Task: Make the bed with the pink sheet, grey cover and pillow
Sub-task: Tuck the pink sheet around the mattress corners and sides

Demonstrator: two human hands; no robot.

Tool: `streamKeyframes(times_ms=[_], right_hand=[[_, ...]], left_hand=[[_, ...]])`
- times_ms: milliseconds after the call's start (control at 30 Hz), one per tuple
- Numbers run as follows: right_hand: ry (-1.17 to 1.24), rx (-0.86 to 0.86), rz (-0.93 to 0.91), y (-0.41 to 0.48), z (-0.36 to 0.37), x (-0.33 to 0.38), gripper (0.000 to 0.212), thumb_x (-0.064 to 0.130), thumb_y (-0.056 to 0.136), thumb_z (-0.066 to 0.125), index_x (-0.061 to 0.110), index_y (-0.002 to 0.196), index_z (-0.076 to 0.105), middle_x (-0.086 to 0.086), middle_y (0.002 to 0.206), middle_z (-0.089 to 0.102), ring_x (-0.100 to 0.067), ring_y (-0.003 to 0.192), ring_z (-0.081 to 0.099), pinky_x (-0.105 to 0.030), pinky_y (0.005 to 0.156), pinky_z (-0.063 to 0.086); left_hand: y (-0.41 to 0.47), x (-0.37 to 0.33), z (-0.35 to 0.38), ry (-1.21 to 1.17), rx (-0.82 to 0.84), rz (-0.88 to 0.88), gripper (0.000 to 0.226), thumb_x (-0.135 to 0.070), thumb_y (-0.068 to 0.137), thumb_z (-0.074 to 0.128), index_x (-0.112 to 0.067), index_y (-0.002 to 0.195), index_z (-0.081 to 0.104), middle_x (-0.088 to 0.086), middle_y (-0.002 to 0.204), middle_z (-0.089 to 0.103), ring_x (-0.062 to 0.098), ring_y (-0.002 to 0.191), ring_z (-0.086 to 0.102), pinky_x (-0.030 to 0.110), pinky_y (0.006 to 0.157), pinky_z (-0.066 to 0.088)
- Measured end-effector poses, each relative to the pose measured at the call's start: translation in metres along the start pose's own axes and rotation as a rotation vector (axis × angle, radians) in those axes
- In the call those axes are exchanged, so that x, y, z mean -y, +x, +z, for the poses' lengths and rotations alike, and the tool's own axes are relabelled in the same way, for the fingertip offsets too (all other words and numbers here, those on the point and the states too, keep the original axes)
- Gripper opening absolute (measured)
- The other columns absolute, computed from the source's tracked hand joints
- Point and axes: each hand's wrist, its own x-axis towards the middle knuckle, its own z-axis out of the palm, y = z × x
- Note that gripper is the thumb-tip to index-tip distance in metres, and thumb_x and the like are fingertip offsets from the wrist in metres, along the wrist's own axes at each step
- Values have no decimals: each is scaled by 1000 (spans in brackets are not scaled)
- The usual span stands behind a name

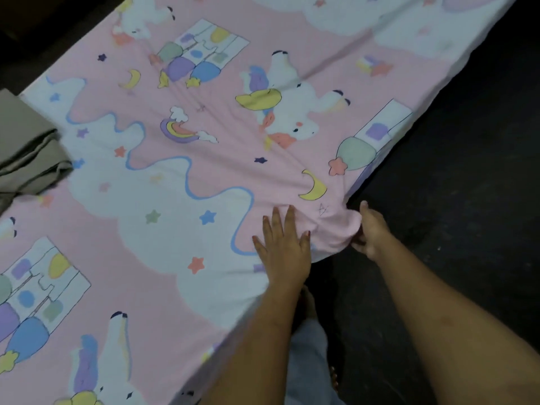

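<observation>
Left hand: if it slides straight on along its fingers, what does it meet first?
The left hand would meet only creases in the pink sheet, fanning from the bunch the right hand grips. Beyond, the way looks free; the grey cover lies well off to the side.

Both bare forearms reach forward, hands close together.
The left hand [282,249] lies palm down, fingers straight and slightly spread, pressing flat on the pink sheet [222,171]. The right hand [369,233], just beside it, is turned on edge, its lower fingers curled and pinching a bunched fold of that sheet.
</observation>
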Motion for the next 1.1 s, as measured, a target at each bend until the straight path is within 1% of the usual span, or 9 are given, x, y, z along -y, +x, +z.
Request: streamKeyframes(times_ms=[133, 300, 400, 500, 600, 767, 867, 1033, 1100], right_hand=[[113, 39, 15, 21, -6, 47, 66, 65, 92, 35, 25, 143, 36, -5, 144, 44, -31, 126, 46, -51, 100, 41], [259, 123, 90, 38, 18, 86, 53, 62, 87, 46, 22, 118, 60, -8, 117, 64, -32, 106, 59, -53, 95, 46], [275, 1, 17, 55, 19, 97, 29, 28, 92, 49, 15, 114, 63, -12, 114, 67, -33, 100, 64, -54, 89, 51], [229, -114, -49, 62, 12, 104, 22, 12, 95, 45, 8, 113, 57, -11, 113, 64, -31, 101, 62, -50, 90, 52], [264, -320, -133, 73, -7, 119, 26, 10, 95, 46, 1, 118, 56, -15, 115, 63, -28, 98, 64, -36, 80, 56], [199, -540, -137, 89, -44, 142, 34, 16, 102, 35, 0, 128, 47, -15, 130, 53, -26, 116, 55, -29, 89, 44], [-45, -661, -184, 81, -40, 131, 33, 18, 104, 30, 1, 126, 46, -20, 130, 52, -31, 118, 53, -36, 90, 44], [-288, -539, -167, 83, -43, 127, 31, 17, 102, 36, 2, 124, 50, -23, 126, 53, -38, 114, 53, -44, 93, 45], [-345, -373, -126, 88, -51, 126, 31, 20, 99, 42, 4, 122, 55, -21, 117, 57, -35, 100, 57, -43, 80, 51]], left_hand=[[30, -38, -1, -55, -11, 27, 59, -43, 99, 34, -33, 151, 7, -3, 160, -1, 22, 147, -2, 50, 115, 7], [58, -60, -5, -59, -55, 41, 59, -41, 98, 38, -30, 151, 13, 1, 160, 5, 25, 147, 4, 54, 114, 7], [68, -67, -9, -43, -35, 60, 58, -40, 98, 38, -31, 151, 15, 2, 160, 5, 24, 147, 1, 53, 114, 5], [79, -78, -11, -35, -15, 64, 58, -42, 99, 36, -32, 151, 12, 1, 160, 0, 23, 147, -4, 51, 115, 2], [90, -91, -11, -40, -31, 73, 58, -41, 99, 36, -33, 150, 12, 0, 160, 0, 22, 147, -5, 50, 115, 0], [98, -108, -11, -9, 34, 106, 58, -42, 100, 30, -35, 151, 4, -3, 160, -7, 20, 146, -10, 48, 115, -6], [102, -111, -10, 18, 101, 111, 59, -44, 100, 29, -35, 150, 0, -2, 159, -11, 22, 146, -12, 47, 116, -6], [108, -110, -10, 38, 113, 133, 60, -43, 100, 31, -35, 151, -1, -1, 159, -10, 24, 146, -11, 48, 116, -3], [112, -114, -11, 37, 104, 134, 60, -43, 100, 31, -35, 150, 0, -1, 160, -8, 25, 146, -9, 49, 116, -1]])
